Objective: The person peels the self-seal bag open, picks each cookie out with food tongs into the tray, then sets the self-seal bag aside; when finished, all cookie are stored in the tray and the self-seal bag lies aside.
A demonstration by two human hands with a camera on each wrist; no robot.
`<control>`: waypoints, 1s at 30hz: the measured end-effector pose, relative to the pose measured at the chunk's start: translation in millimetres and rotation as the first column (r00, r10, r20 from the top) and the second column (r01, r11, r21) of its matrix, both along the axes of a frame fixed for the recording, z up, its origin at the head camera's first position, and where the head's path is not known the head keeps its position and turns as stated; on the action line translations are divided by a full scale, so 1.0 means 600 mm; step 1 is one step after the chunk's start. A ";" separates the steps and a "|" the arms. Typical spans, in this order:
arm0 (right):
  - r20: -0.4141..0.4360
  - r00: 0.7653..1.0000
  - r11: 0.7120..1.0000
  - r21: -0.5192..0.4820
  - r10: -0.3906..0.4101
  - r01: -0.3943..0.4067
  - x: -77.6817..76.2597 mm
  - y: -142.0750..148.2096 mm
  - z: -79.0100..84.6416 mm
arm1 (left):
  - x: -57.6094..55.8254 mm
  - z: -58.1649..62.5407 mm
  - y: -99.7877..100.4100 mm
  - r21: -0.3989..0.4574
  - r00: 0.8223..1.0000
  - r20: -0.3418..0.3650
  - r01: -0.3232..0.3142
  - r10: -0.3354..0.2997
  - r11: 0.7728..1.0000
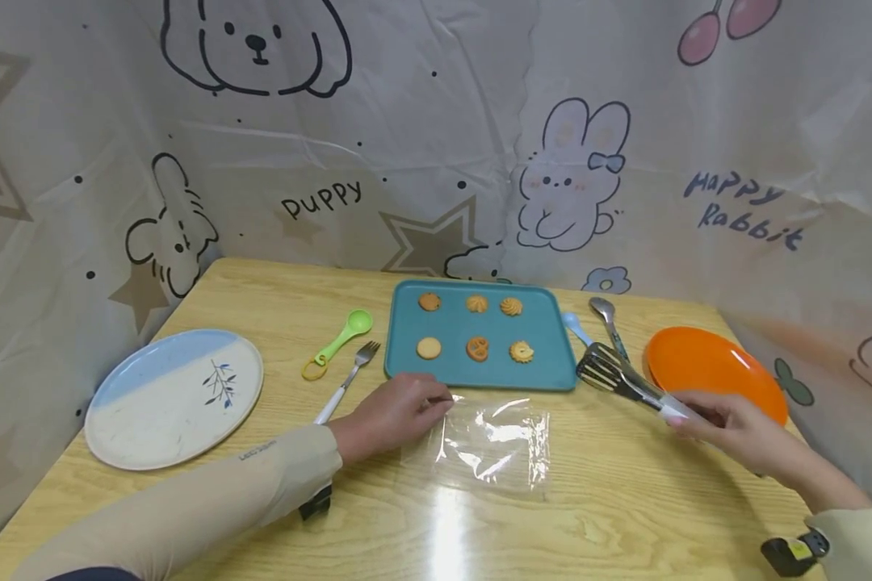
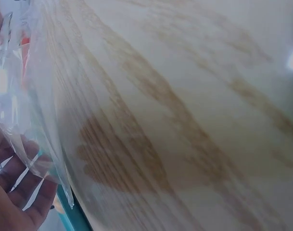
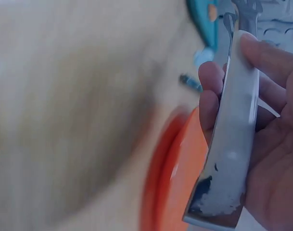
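My left hand [image 1: 398, 411] pinches the upper left corner of a clear plastic bag [image 1: 490, 444], which lies below the tray's front edge; in the left wrist view, the bag [image 2: 21, 106] hangs over my fingers. With my right hand [image 1: 737, 432] I grip metal food tongs [image 1: 628, 381] by their pale handle, thumb along the top. Their slotted end points left, by the tray's right front corner. The teal tray [image 1: 450, 371] bears several cookies in two rows, among them a plain round cookie [image 1: 429, 348] and a pretzel-shaped cookie [image 1: 477, 349].
An oval white and blue plate [image 1: 167, 428] stands at the left. Beside it lie a green measuring spoon [image 1: 349, 327] and a fork [image 1: 349, 379]. An orange plate [image 1: 705, 363] is at the right, near a metal spoon [image 1: 610, 323] and a blue-handled utensil [image 1: 574, 325]. A printed curtain [image 1: 421, 137] hangs behind.
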State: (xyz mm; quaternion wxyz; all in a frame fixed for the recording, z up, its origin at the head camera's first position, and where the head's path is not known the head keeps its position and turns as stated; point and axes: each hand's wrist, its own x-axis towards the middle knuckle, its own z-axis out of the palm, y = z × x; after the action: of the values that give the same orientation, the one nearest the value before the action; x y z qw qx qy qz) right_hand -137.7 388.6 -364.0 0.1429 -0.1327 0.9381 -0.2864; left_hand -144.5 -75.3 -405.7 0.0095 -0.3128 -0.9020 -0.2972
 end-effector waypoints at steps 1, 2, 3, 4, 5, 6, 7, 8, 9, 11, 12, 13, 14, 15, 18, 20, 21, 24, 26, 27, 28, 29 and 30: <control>-0.020 1.000 1.000 0.030 -0.004 0.005 0.007 0.008 -0.004 | 0.001 0.000 -0.001 -0.003 1.000 -0.001 -0.002 0.002 1.000; -0.033 0.999 0.998 0.057 -0.014 0.016 0.013 0.015 -0.008 | 0.001 0.000 -0.001 -0.006 1.000 -0.003 -0.002 0.002 1.000; -0.040 0.999 0.997 0.079 -0.025 0.028 0.020 0.022 -0.014 | 0.001 0.001 -0.001 -0.008 1.000 -0.003 -0.002 0.002 1.000; -0.055 0.998 0.995 0.094 -0.026 0.031 0.026 0.029 -0.019 | 0.001 0.000 -0.002 -0.011 1.000 -0.008 0.000 0.000 1.000; -0.060 0.998 0.995 0.099 -0.027 0.033 0.032 0.036 -0.025 | 0.001 0.001 -0.002 -0.013 1.000 -0.011 0.003 -0.003 1.000; -0.063 0.998 0.995 0.098 -0.030 0.036 0.037 0.042 -0.031 | 0.001 0.000 -0.003 -0.014 1.000 -0.016 0.005 -0.005 1.000; -0.069 0.997 0.995 0.096 -0.033 0.040 0.041 0.047 -0.037 | 0.001 0.000 -0.003 -0.016 1.000 -0.022 0.006 -0.007 1.000; -0.074 0.997 0.994 0.095 -0.038 0.045 0.045 0.051 -0.043 | 0.001 0.000 -0.004 -0.017 1.000 -0.027 0.007 -0.008 1.000; -0.084 0.996 0.995 0.090 -0.033 0.041 0.048 0.055 -0.048 | 0.001 0.000 -0.005 -0.017 1.000 -0.028 0.006 -0.007 1.000; -0.095 0.995 0.995 0.089 -0.041 0.049 0.051 0.061 -0.057 | 0.001 -0.001 -0.006 -0.018 1.000 -0.030 0.006 -0.007 1.000; -0.110 0.993 0.994 0.096 -0.042 0.053 0.052 0.062 -0.060 | 0.001 -0.001 -0.007 -0.018 1.000 -0.030 0.005 -0.005 1.000; -0.130 0.991 0.992 0.111 -0.040 0.055 0.052 0.063 -0.063 | 0.001 -0.001 -0.007 -0.018 1.000 -0.031 0.005 -0.006 1.000; -0.146 0.989 0.992 0.118 -0.036 0.054 0.052 0.063 -0.066 | 0.001 -0.002 -0.008 -0.019 1.000 -0.031 0.005 -0.006 1.000; -0.164 0.986 0.990 0.128 -0.030 0.052 0.052 0.063 -0.068 | 0.001 -0.002 -0.008 -0.019 1.000 -0.029 0.005 -0.006 1.000; -0.202 0.979 0.985 0.165 -0.015 0.049 0.051 0.061 -0.073 | 0.001 -0.002 -0.008 -0.019 0.999 -0.033 0.003 -0.004 1.000; -0.201 0.980 0.984 0.175 -0.010 0.046 0.050 0.059 -0.074 | 0.002 -0.002 -0.008 -0.019 0.999 -0.036 0.004 -0.005 1.000; -0.196 0.981 0.982 0.182 -0.010 0.046 0.050 0.058 -0.074 | 0.002 -0.002 -0.008 -0.019 0.999 -0.037 0.005 -0.006 1.000; -0.150 0.989 0.978 0.205 0.003 0.028 0.049 0.058 -0.068 | 0.004 -0.003 -0.007 -0.023 0.999 -0.039 0.007 -0.008 1.000; -0.111 0.993 0.976 0.217 0.036 -0.011 0.044 0.059 -0.060 | 0.004 -0.004 -0.007 -0.029 0.999 -0.041 0.007 -0.008 1.000; -0.081 0.995 0.975 0.221 0.050 -0.032 0.041 0.058 -0.054 | 0.004 -0.005 -0.008 -0.033 0.999 -0.041 0.007 -0.008 0.999; -0.053 0.997 0.973 0.227 0.060 -0.046 0.036 0.056 -0.046 | 0.004 -0.005 -0.008 -0.034 0.999 -0.042 0.006 -0.008 0.999; -0.046 0.996 0.970 0.235 0.070 -0.058 0.031 0.054 -0.038 | 0.003 -0.005 -0.008 -0.036 0.999 -0.042 0.005 -0.006 0.999; -0.053 0.995 0.969 0.238 0.080 -0.065 0.025 0.050 -0.029 | 0.003 -0.005 -0.009 -0.037 0.999 -0.041 0.004 -0.006 0.999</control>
State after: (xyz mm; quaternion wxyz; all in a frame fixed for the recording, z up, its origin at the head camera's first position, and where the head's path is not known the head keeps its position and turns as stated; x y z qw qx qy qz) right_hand -122.5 418.4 -381.1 0.1387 -0.1578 0.9640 -0.1631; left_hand -142.7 -80.5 -408.8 0.0216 -0.3213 -0.9062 -0.2740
